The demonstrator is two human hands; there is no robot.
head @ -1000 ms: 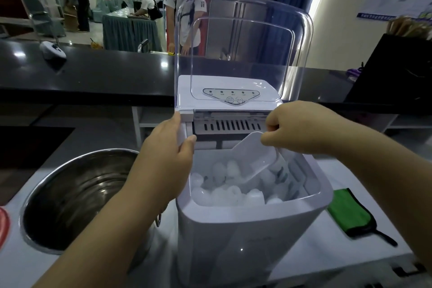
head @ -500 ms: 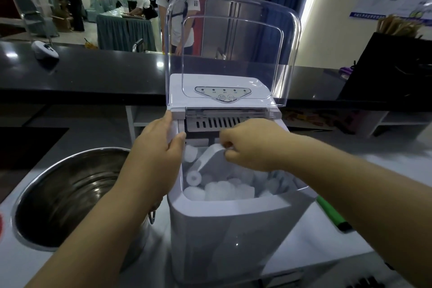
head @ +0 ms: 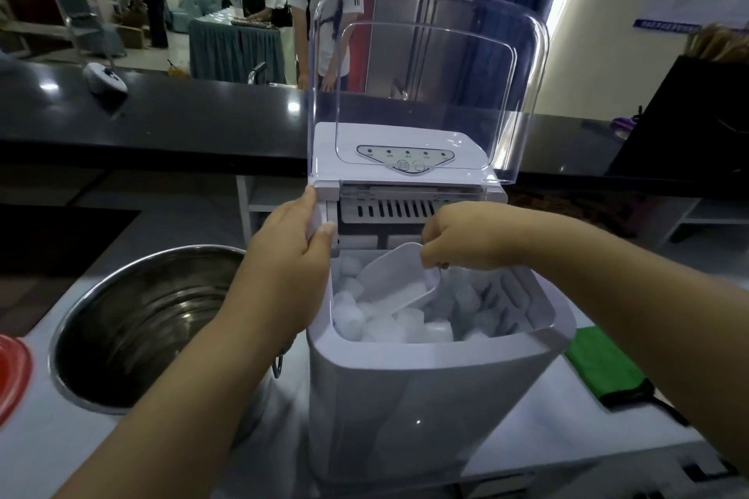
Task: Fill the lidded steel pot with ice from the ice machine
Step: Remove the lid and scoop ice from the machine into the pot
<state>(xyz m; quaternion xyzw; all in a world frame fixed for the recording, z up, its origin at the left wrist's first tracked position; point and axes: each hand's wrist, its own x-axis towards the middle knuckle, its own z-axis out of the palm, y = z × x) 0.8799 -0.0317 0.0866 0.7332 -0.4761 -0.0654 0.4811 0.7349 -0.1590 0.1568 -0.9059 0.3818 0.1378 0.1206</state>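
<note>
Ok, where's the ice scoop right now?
In the head view, the ice scoop lies on the ice inside the ice machine, held by the right hand.

Right hand (head: pixel 466 237) has lifted the scoop (head: pixel 399 280) above the ice (head: pixel 389 320).

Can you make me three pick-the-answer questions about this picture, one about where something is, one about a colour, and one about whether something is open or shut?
1. Where is the round steel pot?
A. left of the white ice machine
B. on top of it
C. behind it

2. What colour is the folded cloth at the machine's right?
A. pink
B. green
C. white

3. How is the machine's clear plastic lid?
A. shut flat
C. taken off
B. swung up open

Answers: 1 A, the pot stands beside the machine's left wall. 2 B, the cloth is green. 3 B, the lid stands upright while the right hand holds the white plastic scoop in the ice.
</note>
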